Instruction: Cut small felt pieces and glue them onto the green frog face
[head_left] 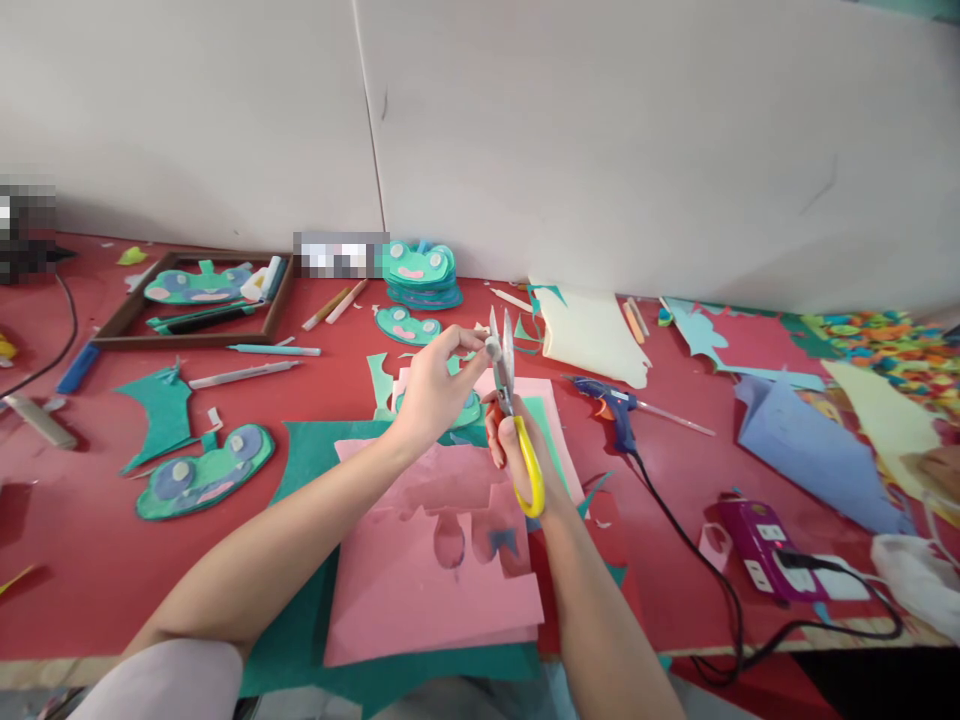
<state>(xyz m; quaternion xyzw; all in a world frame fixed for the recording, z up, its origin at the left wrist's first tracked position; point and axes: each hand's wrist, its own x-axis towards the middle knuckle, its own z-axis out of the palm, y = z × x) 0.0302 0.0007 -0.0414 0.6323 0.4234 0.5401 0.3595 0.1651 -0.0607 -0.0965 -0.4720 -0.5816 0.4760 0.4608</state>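
Observation:
My right hand (517,445) grips scissors (530,470) with yellow and red handles, their blades pointing up and parted. Between the fingertips of my left hand (442,375) is a small whitish round piece (493,347), right at the blades. Beneath both hands lie pink sheets with cut-out holes (435,590), on top of a dark green sheet (300,460). A green frog face (469,408) is partly hidden behind my hands.
Stacked frog faces (420,270) stand by the wall. At left are a wooden tray (124,342) and another frog face (206,475). To the right lie a blue glue gun (619,410), a purple power strip (765,550) with black cable, and coloured sheets (810,440).

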